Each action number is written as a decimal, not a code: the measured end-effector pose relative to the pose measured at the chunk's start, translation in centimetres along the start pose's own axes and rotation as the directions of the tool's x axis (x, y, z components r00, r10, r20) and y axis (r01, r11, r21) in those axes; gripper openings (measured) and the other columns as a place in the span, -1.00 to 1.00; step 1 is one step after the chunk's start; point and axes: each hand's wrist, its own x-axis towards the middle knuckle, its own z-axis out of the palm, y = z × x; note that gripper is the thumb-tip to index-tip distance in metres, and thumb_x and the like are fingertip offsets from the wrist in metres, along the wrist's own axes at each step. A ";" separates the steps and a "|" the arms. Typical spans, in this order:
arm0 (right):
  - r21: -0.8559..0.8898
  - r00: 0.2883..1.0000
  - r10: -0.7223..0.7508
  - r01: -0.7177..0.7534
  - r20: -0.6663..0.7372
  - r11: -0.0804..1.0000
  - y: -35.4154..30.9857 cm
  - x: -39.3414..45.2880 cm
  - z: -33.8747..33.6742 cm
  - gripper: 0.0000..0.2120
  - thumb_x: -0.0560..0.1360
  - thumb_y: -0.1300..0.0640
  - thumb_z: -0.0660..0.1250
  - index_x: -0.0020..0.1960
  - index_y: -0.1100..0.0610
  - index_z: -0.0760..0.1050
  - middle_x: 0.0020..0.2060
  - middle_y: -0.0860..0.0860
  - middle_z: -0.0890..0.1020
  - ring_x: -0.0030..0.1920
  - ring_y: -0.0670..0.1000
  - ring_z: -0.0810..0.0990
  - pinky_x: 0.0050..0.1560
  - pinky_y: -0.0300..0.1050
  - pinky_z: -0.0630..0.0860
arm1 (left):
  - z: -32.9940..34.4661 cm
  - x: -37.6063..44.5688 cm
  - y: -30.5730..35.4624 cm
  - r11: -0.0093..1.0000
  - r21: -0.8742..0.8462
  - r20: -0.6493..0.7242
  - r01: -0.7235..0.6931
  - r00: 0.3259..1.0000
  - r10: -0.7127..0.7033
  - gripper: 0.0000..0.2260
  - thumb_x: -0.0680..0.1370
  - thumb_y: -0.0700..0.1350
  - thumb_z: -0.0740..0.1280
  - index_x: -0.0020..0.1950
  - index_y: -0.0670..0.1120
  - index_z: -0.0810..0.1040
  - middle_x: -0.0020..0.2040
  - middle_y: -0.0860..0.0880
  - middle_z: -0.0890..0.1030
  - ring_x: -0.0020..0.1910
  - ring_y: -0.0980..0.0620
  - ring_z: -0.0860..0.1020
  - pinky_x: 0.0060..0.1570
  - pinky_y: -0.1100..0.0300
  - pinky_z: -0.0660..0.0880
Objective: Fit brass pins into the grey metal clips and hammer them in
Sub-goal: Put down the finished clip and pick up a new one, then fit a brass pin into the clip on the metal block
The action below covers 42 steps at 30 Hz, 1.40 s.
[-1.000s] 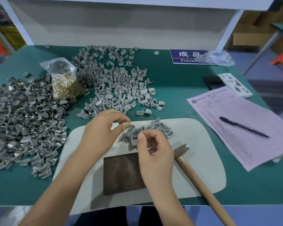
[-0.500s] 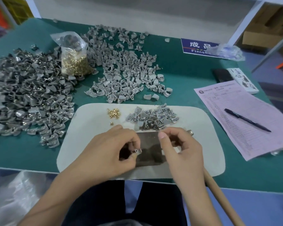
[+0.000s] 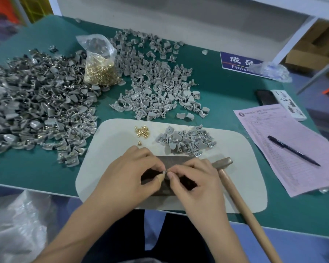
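Over the dark metal block (image 3: 176,161) on the white mat (image 3: 110,143), my two hands meet fingertip to fingertip. My left hand (image 3: 129,173) pinches a small grey clip (image 3: 164,170), mostly hidden by my fingers. My right hand (image 3: 196,184) pinches a tiny brass pin against that clip, and the pin hardly shows. Several loose brass pins (image 3: 142,130) and a small heap of grey clips (image 3: 186,140) lie on the mat beyond my hands. The hammer (image 3: 222,161) rests at my right hand's side, its wooden handle running toward me.
A plastic bag of brass pins (image 3: 100,71) stands between a large clip pile (image 3: 36,103) at the left and another clip pile (image 3: 156,88) at the middle. At the right lie a pink form (image 3: 270,126), a pen (image 3: 292,150) and a phone (image 3: 265,97).
My hands picked a clip from the heap, drew back over the metal block and have now closed together at the fingertips. The view has tilted down and nearer.
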 end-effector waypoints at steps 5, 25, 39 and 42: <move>0.007 1.000 -0.019 0.019 0.003 1.000 0.2 0.1 -0.2 -0.93 0.50 0.06 0.48 -0.10 -0.10 0.72 -0.23 -0.17 0.59 -0.07 -0.01 0.54 -0.07 0.10 0.48 | 0.3 -0.1 0.0 0.999 0.003 -0.018 0.047 0.999 -0.047 -0.92 0.46 0.03 0.47 -0.10 0.17 0.60 -0.11 0.21 0.54 0.00 0.19 0.45 -0.10 0.15 0.46; 0.125 0.997 0.015 -0.025 0.076 0.992 0.9 0.6 0.0 -0.91 0.44 0.13 0.48 -0.21 -0.04 0.65 -0.31 -0.11 0.57 -0.07 0.01 0.54 -0.07 -0.06 0.47 | 0.9 -0.4 -0.2 0.997 0.001 -0.050 0.076 0.996 -0.076 -0.89 0.46 0.05 0.48 -0.11 0.21 0.56 -0.09 0.23 0.54 0.00 0.20 0.45 -0.17 0.20 0.47; 0.043 0.988 -0.004 -0.003 0.156 0.999 0.5 1.9 -1.1 -0.92 0.39 0.16 0.55 -0.20 -0.01 0.72 -0.33 -0.13 0.63 -0.16 -0.03 0.54 -0.07 -0.11 0.45 | 0.4 -0.4 -0.5 1.000 0.014 -0.015 0.026 1.000 -0.026 -0.92 0.52 0.11 0.43 -0.01 0.23 0.59 -0.03 0.25 0.54 0.06 0.19 0.44 -0.10 0.15 0.49; 0.103 0.996 -0.028 0.020 0.080 0.995 0.6 1.2 -1.5 -0.89 0.45 0.09 0.54 -0.03 -0.05 0.73 -0.21 -0.12 0.66 -0.11 -0.05 0.61 -0.04 -0.22 0.49 | 0.5 -0.5 -0.4 0.997 0.079 -0.039 0.018 0.999 -0.015 -0.93 0.53 0.13 0.41 -0.02 0.23 0.58 -0.04 0.26 0.53 0.02 0.21 0.42 -0.16 0.19 0.48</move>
